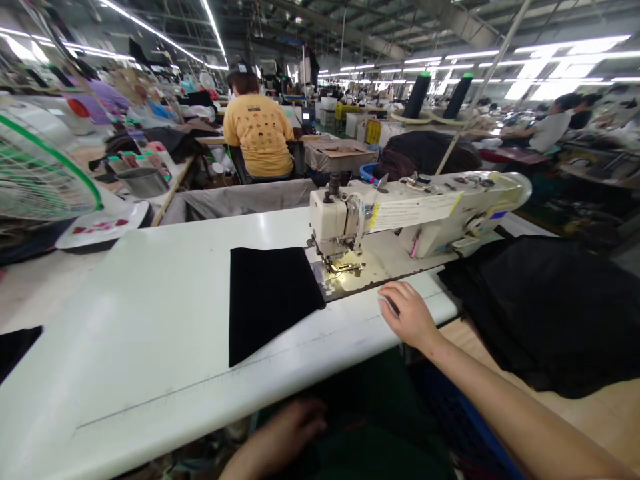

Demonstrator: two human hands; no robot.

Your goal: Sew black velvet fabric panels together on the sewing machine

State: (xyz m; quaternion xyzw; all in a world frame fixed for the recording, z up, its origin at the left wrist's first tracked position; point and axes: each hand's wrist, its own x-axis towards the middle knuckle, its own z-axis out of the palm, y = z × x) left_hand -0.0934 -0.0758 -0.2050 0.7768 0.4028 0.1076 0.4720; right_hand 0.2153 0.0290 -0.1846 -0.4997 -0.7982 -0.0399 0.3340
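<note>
A black fabric piece (267,300) lies flat on the white sewing table (150,313), its right edge close to the presser foot (345,268) of the cream sewing machine (415,213). My right hand (407,313) rests on the table's front edge just right of the needle plate, fingers curled down onto the surface, nothing visible in them. My left hand (287,430) is down below the table edge, over dark green cloth in my lap, blurred, fingers bent.
A pile of black fabric (550,307) lies right of the machine. A green-rimmed fan (35,173) stands at left. A person in a yellow shirt (259,137) sits with their back to me. Another black piece (15,347) pokes in at the left edge.
</note>
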